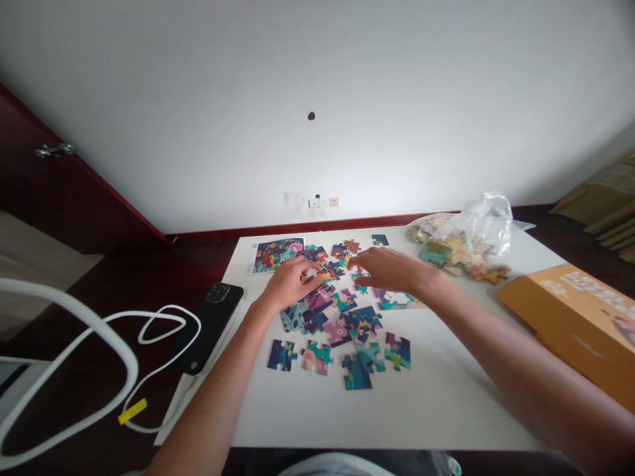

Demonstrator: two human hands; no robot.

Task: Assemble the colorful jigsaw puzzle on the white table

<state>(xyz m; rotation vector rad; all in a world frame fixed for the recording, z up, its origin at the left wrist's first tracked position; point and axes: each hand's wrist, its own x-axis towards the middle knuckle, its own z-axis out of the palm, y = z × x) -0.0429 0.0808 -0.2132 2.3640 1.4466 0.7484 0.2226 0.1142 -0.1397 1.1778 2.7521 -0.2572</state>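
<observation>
On the white table (436,403), a phone (211,324) lies left of the puzzle pieces (337,330). The left hand (290,283) and right hand (389,270) are over the pieces, fingers half closed; I cannot tell if they grip one.

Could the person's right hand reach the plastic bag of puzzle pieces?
Probably yes: the right hand is on the bag's side of the table, and nothing stands between it and the clear plastic bag.
</observation>
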